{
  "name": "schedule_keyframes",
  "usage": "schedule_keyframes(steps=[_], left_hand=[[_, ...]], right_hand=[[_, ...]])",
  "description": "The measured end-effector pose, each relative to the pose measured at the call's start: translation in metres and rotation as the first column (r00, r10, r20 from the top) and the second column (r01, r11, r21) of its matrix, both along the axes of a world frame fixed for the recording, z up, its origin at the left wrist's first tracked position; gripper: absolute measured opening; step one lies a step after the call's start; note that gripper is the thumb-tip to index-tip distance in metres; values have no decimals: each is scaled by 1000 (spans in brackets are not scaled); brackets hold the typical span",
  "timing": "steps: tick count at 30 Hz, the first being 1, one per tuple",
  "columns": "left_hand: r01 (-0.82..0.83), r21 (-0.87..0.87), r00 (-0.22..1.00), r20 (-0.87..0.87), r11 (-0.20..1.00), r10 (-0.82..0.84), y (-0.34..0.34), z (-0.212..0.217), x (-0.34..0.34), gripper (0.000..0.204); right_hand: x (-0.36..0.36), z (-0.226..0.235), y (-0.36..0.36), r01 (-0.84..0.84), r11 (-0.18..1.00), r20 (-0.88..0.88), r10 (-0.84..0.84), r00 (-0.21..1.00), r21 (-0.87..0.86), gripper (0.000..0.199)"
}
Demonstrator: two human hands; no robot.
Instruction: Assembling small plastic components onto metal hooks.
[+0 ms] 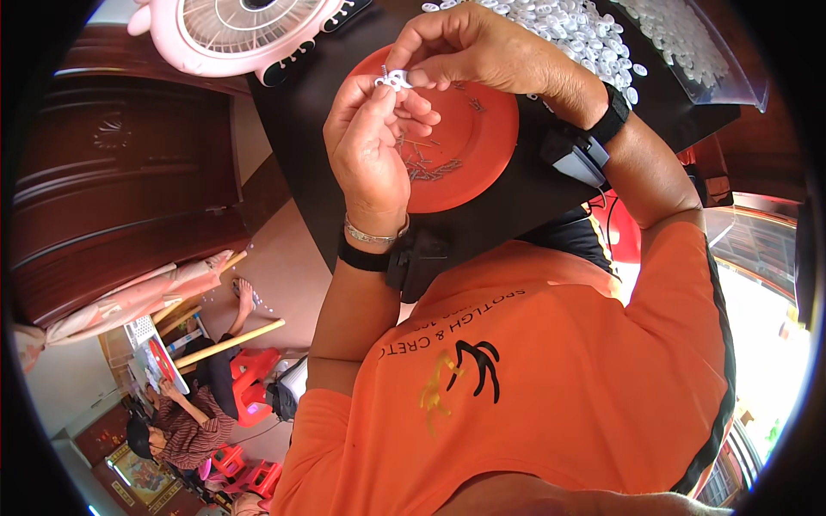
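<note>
Above the round orange-red plate (pixel 482 163), my two hands meet at a small white plastic piece (pixel 397 81). A little metal screw (pixel 384 70) stands up from its left end. My left hand (pixel 372 146) pinches that end between thumb and forefinger, its other fingers loosely curled. From the right, my right hand (pixel 482 53) grips the other end with thumb and fingertips. On the plate below lie many loose metal screws (pixel 434 170), some in a cluster near its lower edge. My hands hide part of the plate.
A heap of white plastic pieces (pixel 568 30) lies on the dark table (pixel 297 138) at the far right, beside a clear bin (pixel 701 64) holding more. A pink fan (pixel 245 34) stands far left. Another person (pixel 194 430) sits at lower left near red stools (pixel 254 387).
</note>
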State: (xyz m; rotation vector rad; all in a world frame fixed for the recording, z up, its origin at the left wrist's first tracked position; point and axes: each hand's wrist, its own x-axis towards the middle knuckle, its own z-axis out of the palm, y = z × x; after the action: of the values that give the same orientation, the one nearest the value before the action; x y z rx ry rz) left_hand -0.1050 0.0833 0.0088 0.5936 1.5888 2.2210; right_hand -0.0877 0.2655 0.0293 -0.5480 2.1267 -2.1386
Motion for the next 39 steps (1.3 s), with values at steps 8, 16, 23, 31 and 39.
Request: schedule_keyframes(steps=[8,16,23,31,39], left_hand=[[2,100,998,57,995,-8,0,0,0,18],[68,141,993,86,988,-81,-2,-3,-4,18],[41,181,991,115,983,-63,-3,-6,-7,16],[9,22,991,133,1000,-12,-3,-2,-3,16],[-12,-191,998,63,982,24,-1,-1,0,16]], right_hand=[[5,6,-4,-44,999,-75,42,996,-22,16],[4,-3,-8,70,982,-209,-32,977,177,15],[6,-8,-10,100,981,-125,-80,989,164,21],[-3,-13,-4,193,980,165,-182,970,-57,15],[-4,-11,-2,166,985,160,-158,974,-41,16]])
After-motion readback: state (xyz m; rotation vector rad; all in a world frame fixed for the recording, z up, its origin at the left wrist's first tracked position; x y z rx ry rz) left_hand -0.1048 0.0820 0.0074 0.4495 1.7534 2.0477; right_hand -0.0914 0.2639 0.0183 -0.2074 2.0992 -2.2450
